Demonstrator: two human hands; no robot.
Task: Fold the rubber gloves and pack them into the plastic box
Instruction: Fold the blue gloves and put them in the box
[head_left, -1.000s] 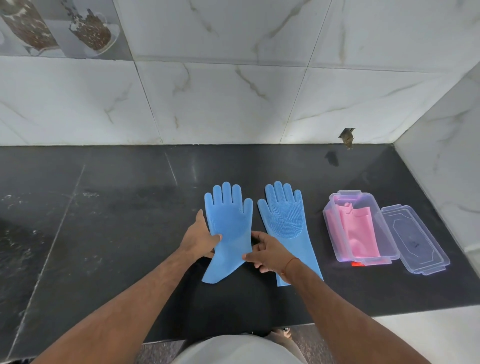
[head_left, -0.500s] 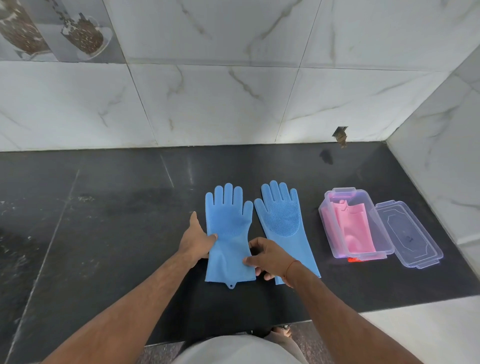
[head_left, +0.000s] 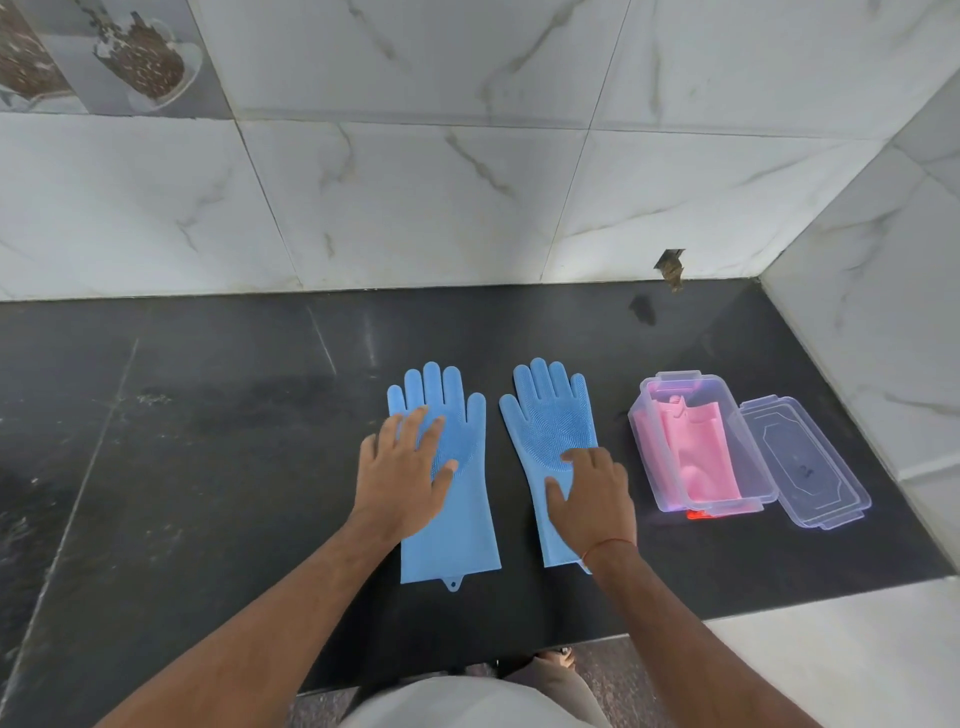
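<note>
Two blue rubber gloves lie flat side by side on the black counter, fingers pointing to the wall. My left hand (head_left: 405, 473) rests palm down with spread fingers on the left glove (head_left: 462, 514). My right hand (head_left: 589, 493) lies flat on the right glove (head_left: 550, 415), covering its lower half. To the right stands the clear plastic box (head_left: 647, 447), open, with folded pink gloves (head_left: 698, 457) inside.
The box's clear lid (head_left: 805, 460) lies on the counter right of the box. A marble-tiled wall runs along the back and a side wall (head_left: 872, 312) closes the right end. The black counter (head_left: 208, 441) stretches to the left. Its front edge is near my body.
The left glove has been straightened. Both hands let go of its edges; the left moved up onto its palm and the right shifted over onto the right glove.
</note>
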